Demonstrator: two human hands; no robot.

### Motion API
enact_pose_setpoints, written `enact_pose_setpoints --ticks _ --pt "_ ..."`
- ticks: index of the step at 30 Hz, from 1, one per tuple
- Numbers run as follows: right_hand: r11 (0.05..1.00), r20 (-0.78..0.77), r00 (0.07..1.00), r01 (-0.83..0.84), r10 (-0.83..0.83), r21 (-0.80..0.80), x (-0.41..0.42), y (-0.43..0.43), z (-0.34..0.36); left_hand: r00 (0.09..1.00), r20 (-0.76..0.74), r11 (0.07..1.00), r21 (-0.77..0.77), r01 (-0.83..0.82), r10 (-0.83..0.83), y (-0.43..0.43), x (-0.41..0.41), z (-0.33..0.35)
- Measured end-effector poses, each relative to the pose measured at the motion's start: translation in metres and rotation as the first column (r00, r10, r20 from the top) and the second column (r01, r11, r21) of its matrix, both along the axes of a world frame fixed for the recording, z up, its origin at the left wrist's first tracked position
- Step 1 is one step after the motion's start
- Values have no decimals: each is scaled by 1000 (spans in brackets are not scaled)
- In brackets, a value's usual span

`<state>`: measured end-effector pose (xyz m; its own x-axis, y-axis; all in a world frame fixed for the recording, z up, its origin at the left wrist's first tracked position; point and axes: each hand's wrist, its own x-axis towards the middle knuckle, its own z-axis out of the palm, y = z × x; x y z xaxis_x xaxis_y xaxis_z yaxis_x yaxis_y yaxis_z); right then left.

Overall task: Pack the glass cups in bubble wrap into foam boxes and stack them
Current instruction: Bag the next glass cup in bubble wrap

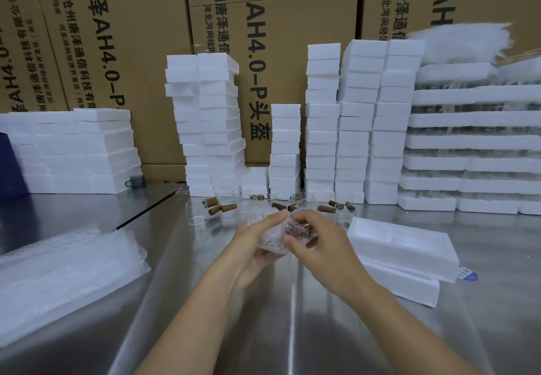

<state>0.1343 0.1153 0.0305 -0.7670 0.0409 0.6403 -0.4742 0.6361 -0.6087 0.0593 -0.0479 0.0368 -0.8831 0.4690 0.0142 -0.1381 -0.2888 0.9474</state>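
Above the steel table's middle, my left hand (257, 242) and my right hand (319, 245) both grip a glass cup half rolled in bubble wrap (276, 232); its brown handle end pokes out by my right fingers. Several bare glass cups with brown wooden handles (228, 207) stand in a row just behind my hands. An open white foam box (404, 245) lies right of my right hand, resting on another foam piece (409, 286). A pile of bubble wrap sheets (64, 272) lies at the left.
Tall stacks of white foam boxes (360, 119) line the back of the steel table (292, 330), with lower ones at the left (76, 152) and wide foam trays at the right (474, 140). Cardboard cartons (123, 37) form the wall behind. A thin black rod (146, 212) lies on the table.
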Motion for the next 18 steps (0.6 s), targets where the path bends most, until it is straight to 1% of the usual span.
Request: enact_pose_setpoints --ticks 3,5,8,10,11,12,13,15,16,18 --pt "994 -68 997 32 -25 101 -1 7 3 991 61 991 -51 120 -117 1 5 2" --pt "989 -79 997 26 -14 145 0 9 3 983 126 989 -39 141 -135 2 6 1" --pt "985 -42 999 9 -2 174 -2 12 2 968 227 994 16 109 -109 5 9 0" --pt "977 13 1000 12 -15 213 -2 15 5 969 237 998 16 65 -67 8 8 -3" --pt "966 30 998 42 -51 254 -1 17 8 970 240 999 14 29 -32 9 8 -3" --pt "944 19 992 112 -125 311 0 19 10 969 246 1000 21 -14 8 9 6 -4" --pt "904 -16 974 217 -227 368 2 23 13 966 255 997 41 -59 47 9 4 -5" --pt "778 -95 886 446 -454 441 5 32 20 954 274 982 110 -153 118 7 0 -4" --pt "711 -91 831 522 -549 471 7 38 22 947 285 969 146 -197 149 6 -2 -4" --pt "606 -10 729 576 -685 549 9 50 21 922 330 938 207 -279 202 3 -5 -3"
